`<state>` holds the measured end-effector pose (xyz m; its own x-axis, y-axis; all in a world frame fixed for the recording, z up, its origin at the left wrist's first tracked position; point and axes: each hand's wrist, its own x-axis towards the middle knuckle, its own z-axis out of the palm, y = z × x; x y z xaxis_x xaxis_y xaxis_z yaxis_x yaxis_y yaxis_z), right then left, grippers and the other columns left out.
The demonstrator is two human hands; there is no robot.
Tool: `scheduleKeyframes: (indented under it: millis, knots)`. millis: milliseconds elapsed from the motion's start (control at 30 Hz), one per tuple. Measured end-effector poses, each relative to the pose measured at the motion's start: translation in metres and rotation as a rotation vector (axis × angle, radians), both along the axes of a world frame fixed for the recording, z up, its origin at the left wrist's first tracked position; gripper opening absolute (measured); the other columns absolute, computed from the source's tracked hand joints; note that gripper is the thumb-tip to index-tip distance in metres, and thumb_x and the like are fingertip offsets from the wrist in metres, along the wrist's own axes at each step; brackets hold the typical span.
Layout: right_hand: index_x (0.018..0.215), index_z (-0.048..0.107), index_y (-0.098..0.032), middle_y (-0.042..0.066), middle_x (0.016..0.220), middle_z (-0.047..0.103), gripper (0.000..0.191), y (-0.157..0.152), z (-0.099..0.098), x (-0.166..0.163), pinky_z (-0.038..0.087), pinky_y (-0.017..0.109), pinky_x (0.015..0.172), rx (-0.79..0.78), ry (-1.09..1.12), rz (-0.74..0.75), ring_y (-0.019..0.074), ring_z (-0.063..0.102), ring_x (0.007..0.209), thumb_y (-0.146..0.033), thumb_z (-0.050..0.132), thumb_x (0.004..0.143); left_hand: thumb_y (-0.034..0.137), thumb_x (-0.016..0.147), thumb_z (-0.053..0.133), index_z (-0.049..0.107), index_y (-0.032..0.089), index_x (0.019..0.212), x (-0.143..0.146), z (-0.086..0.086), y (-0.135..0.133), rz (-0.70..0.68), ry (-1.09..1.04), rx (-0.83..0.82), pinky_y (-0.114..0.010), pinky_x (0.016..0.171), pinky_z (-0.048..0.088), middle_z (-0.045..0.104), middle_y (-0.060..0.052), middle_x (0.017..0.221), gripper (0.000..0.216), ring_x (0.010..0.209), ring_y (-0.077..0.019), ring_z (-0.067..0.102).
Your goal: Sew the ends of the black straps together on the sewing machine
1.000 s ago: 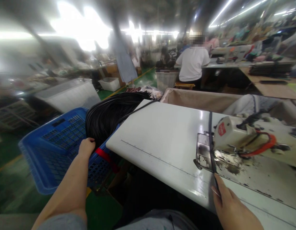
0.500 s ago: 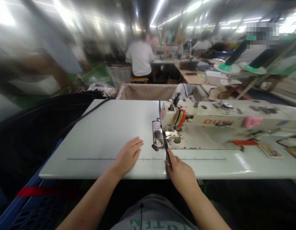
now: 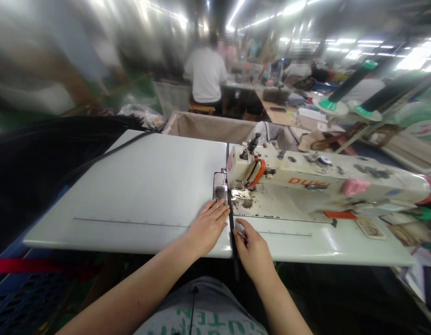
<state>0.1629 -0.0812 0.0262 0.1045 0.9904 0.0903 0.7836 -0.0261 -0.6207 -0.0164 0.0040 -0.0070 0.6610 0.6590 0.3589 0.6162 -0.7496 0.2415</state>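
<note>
A narrow black strip (image 3: 231,216) runs from under the head of the sewing machine (image 3: 245,174), across the white table, and hangs over the front edge. My left hand (image 3: 210,225) lies flat on the tabletop left of the strip, fingers stretched out together, fingertips at its edge near the machine's metal plate (image 3: 220,188). Just right of the strip, my right hand (image 3: 252,249) is closed around a small shiny metal tool (image 3: 242,235), perhaps thread snips; most of it is hidden. Its index finger points forward, and its fingers appear apart from the strip.
The white table (image 3: 149,186) carries a printed ruler line. Black material (image 3: 44,153) is heaped at left above a blue crate (image 3: 30,293). A cloth-lined bin (image 3: 208,126) stands behind; thread cones (image 3: 353,86) stand at right. A person in white (image 3: 206,74) sits farther back.
My left hand has slid right, up to the strip. My right hand has let go of the strip and holds the metal tool beside it. The view has shifted slightly.
</note>
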Motion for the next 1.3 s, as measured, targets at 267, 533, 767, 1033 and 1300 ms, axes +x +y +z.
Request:
scheduleKeyframes:
  millis: [267, 533, 767, 1033, 1300]
  knots:
    - [0.114, 0.074, -0.015, 0.004, 0.075, 0.072, 0.041, 0.002, 0.006, 0.004, 0.051, 0.027, 0.061, -0.013, 0.268, -0.071, 0.0182, 0.063, 0.061, -0.048, 0.056, 0.095, 0.044, 0.108, 0.042, 0.055, 0.014, 0.147, 0.002, 0.006, -0.006, 0.02, 0.05, 0.033, -0.044, 0.13, 0.024, 0.053, -0.01, 0.158, 0.052, 0.154, -0.0243, 0.038]
    - [0.105, 0.075, -0.014, 0.0, 0.063, 0.063, 0.05, 0.003, -0.004, 0.008, 0.043, 0.026, 0.052, -0.028, 0.351, -0.108, 0.0149, 0.05, 0.052, -0.059, 0.06, 0.09, 0.055, 0.106, 0.041, 0.054, 0.01, 0.148, 0.004, 0.013, -0.01, 0.048, 0.077, 0.044, -0.042, 0.131, 0.019, 0.049, -0.012, 0.16, 0.062, 0.155, -0.0254, 0.037]
    - [0.105, 0.075, -0.015, 0.001, 0.068, 0.065, 0.053, 0.003, -0.014, 0.015, 0.043, 0.027, 0.054, -0.028, 0.338, -0.116, 0.0156, 0.052, 0.055, -0.063, 0.061, 0.089, 0.057, 0.106, 0.039, 0.05, 0.014, 0.152, 0.003, 0.011, -0.009, 0.057, 0.082, 0.034, -0.042, 0.132, 0.015, 0.048, -0.011, 0.162, 0.064, 0.157, -0.0254, 0.032]
    - [0.101, 0.075, -0.016, 0.0, 0.065, 0.063, 0.049, 0.003, -0.012, 0.013, 0.041, 0.027, 0.053, -0.018, 0.353, -0.118, 0.0153, 0.049, 0.054, -0.061, 0.061, 0.089, 0.055, 0.106, 0.041, 0.051, 0.013, 0.151, 0.006, 0.011, -0.006, 0.065, 0.101, 0.007, -0.042, 0.131, 0.017, 0.047, -0.011, 0.162, 0.063, 0.158, -0.0252, 0.031]
    - [0.098, 0.074, -0.017, -0.001, 0.065, 0.061, 0.042, 0.001, -0.001, 0.009, 0.041, 0.025, 0.053, -0.028, 0.374, -0.108, 0.0143, 0.048, 0.054, -0.055, 0.059, 0.091, 0.051, 0.107, 0.039, 0.053, 0.016, 0.149, 0.008, 0.008, 0.018, 0.032, 0.075, -0.039, -0.045, 0.13, 0.018, 0.054, -0.013, 0.157, 0.057, 0.156, -0.026, 0.035]
